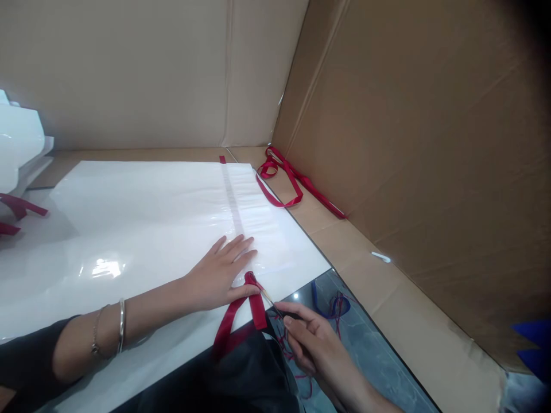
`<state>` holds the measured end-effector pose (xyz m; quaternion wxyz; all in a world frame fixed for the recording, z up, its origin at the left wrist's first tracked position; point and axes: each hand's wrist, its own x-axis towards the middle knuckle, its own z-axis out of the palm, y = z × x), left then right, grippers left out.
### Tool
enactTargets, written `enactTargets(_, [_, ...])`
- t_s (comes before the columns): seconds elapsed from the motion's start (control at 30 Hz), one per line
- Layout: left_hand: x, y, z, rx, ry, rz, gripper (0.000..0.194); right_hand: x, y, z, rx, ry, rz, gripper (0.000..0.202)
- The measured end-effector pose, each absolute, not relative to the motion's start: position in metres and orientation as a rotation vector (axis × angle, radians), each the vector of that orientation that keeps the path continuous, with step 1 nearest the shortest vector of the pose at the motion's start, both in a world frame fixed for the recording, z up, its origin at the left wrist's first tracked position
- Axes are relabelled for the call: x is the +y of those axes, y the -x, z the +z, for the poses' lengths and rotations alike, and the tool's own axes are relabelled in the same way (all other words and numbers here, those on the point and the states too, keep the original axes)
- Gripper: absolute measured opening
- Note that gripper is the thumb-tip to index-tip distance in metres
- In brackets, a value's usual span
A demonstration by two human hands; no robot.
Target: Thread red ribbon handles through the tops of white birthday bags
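My left hand (221, 275) lies flat with its fingers spread on a white glossy sheet (150, 223), its thumb on a folded red ribbon (258, 310) at the sheet's near edge. In my right hand (307, 332) is a thin pointed tool (269, 299) with a dark handle, its tip at the ribbon's fold. The ribbon's two ends hang over the edge toward my dark clothing. Under the plastic, a pale strip (231, 198) runs away from my left fingers to a small red ribbon end (222, 159).
Cardboard walls (408, 143) stand behind and to the right. A loose red ribbon (297, 183) lies in the corner, a small white hook-shaped piece (381, 257) nearer. Red ribbon pieces (23, 206) and a white machine-like object (21, 137) are left. Blue ribbon (340, 306) lies below.
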<state>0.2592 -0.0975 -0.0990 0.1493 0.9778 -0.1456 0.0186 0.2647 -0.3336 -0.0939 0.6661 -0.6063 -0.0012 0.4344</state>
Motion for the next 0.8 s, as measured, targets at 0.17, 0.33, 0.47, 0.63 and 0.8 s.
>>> enactTargets(0.17, [-0.096, -0.259, -0.102, -0.467, -2.843, -0.025, 0.078, -0.324, -0.260, -0.093, 0.051, 1.368, 0.915, 0.053])
enactTargets(0.33, [-0.096, -0.259, -0.103, -0.510, -2.849, -0.007, 0.082, -0.298, -0.272, -0.085, -0.012, 1.539, 0.827, 0.051])
enactTargets(0.47, [-0.096, -0.260, -0.104, -0.500, -2.863, -0.015, 0.084, -0.292, -0.273, -0.078, -0.176, 1.740, 0.776, 0.042])
enactTargets(0.63, [-0.096, -0.263, -0.105, -0.506, -2.833, -0.031, 0.086, -0.334, -0.223, -0.077, -0.140, 1.816, 0.932, 0.048])
enactTargets(0.8, [-0.096, -0.262, -0.105, -0.505, -2.827, -0.035, 0.086, -0.344, -0.202, -0.079, -0.102, 1.822, 0.878, 0.040])
